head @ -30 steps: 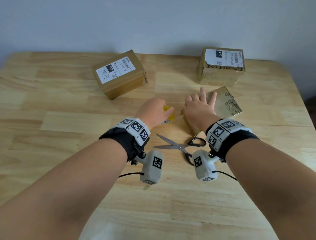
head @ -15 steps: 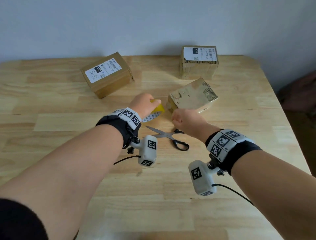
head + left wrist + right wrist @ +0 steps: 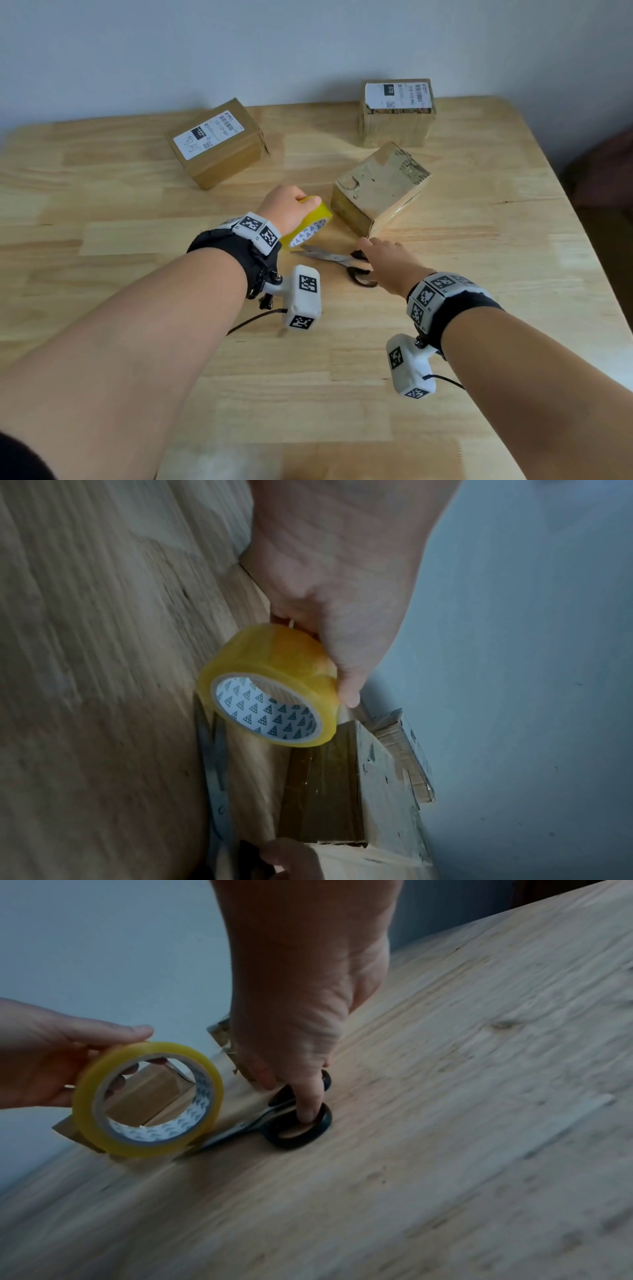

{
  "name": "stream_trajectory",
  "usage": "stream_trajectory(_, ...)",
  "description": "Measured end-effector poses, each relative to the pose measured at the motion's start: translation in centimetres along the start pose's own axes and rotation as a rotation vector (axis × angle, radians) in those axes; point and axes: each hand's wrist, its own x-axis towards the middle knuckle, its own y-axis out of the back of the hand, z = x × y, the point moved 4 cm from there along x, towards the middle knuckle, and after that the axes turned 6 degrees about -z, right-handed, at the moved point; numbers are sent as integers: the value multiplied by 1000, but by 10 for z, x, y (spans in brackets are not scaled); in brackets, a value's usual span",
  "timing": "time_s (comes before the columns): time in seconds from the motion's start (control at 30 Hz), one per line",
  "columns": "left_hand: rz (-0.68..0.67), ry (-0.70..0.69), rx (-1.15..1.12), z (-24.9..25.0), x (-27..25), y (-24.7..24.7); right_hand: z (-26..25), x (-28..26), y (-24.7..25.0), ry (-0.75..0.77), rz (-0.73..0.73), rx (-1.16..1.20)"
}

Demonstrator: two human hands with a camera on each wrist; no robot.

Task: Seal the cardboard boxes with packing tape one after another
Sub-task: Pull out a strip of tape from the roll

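Observation:
My left hand holds a yellow roll of packing tape just above the table; in the left wrist view the thumb lies along the roll's outer face. Black-handled scissors lie on the table below the roll. My right hand is on their handles, with one finger inside the lower loop and the thumb by the other loop. A worn cardboard box stands just beyond both hands, with glossy tape over its near side.
Two more cardboard boxes with white labels stand further back, one at the left and one at the right near the wall. The wooden table ends close on the right.
My right hand left the worn box, drew back and came down on the scissors' handles. My left hand kept hold of the tape roll and lifted it a little.

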Motion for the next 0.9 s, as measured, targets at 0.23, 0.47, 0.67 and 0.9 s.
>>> stream_trajectory(0.23,-6,51,-11,-4,-4,-3,4,-19,8,35,-25,-44)
stream_trajectory(0.47,-21,81,4,10,-11,-9,37,-34,35,-171,-167,70)
stream_trajectory(0.67,-77,127,-60,21,-15,-16,40,-50,43,-200,-382,342)
stream_trajectory(0.9,-65,242,-187,9,-2,-14,43,-41,27,-184,-390,739)
